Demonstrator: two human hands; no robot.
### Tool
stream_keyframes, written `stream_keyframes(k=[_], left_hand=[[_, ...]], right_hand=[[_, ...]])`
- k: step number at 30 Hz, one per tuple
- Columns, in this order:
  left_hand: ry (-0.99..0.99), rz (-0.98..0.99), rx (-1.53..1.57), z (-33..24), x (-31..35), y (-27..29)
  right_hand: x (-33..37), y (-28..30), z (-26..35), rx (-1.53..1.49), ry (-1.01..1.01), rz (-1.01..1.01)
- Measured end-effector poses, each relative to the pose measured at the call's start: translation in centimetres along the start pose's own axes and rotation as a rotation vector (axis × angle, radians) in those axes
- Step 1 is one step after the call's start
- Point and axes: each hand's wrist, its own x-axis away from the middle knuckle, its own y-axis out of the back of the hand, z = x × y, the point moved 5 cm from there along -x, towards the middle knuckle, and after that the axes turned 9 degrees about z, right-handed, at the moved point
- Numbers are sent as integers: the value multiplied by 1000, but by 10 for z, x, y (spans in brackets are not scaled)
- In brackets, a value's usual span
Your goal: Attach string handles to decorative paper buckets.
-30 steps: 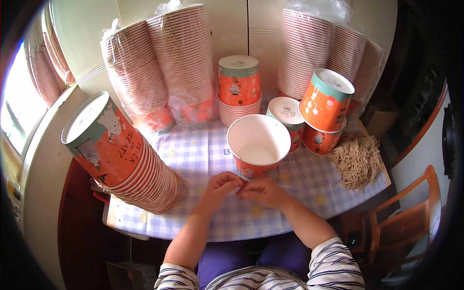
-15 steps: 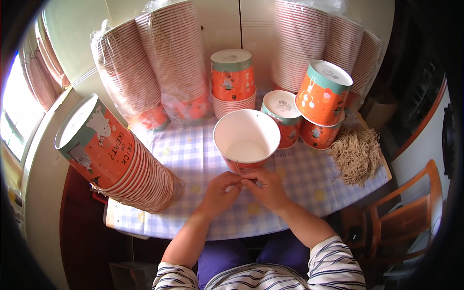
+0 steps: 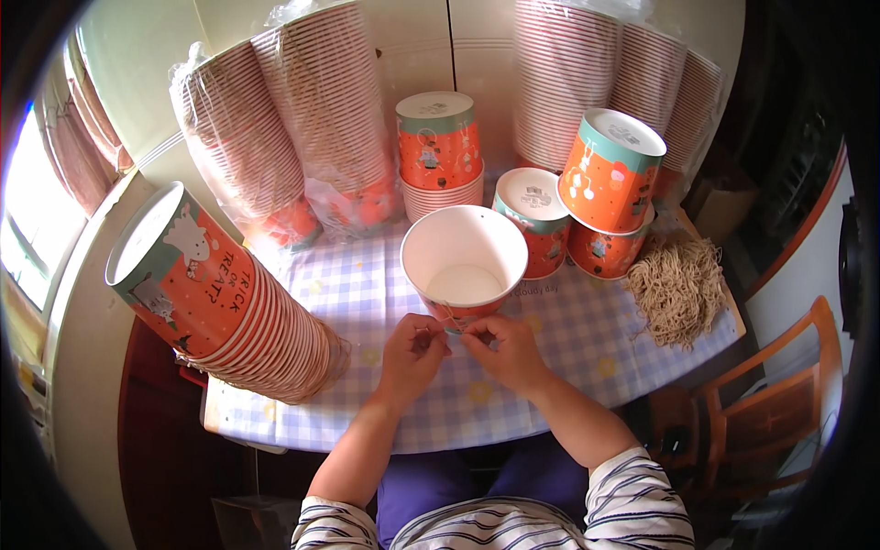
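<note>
Apparently you're tying thin cord (image 3: 450, 316) at the front of the paper tub (image 3: 464, 261), mid-frame, left hand (image 3: 412, 356) and right hand (image 3: 504, 353) slightly apart, each seemingly pinching it, so pulling next calls for even tension.

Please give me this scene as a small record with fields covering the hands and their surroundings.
Left hand: fingers curled, at the tub's near side; grip unclear
Right hand: fingers curled, close to the left; grip unclear
Open tub: upright, white inside
Thin cord: at the tub's front
Person's left: stack of inverted tubs
Person's right: tan cord pile
Back: plastic-wrapped stacks
Surface: checked tablecloth
</note>
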Motion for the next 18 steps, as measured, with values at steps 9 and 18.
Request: stream_keyframes(k=[9,18], left_hand=[[-318,-111,-690,-35,5,-9],[-271,-128,-780,-36,5,-9]], right_hand=[[-1,-10,4,3,161,194],[1,-13,3,15,190,198]])
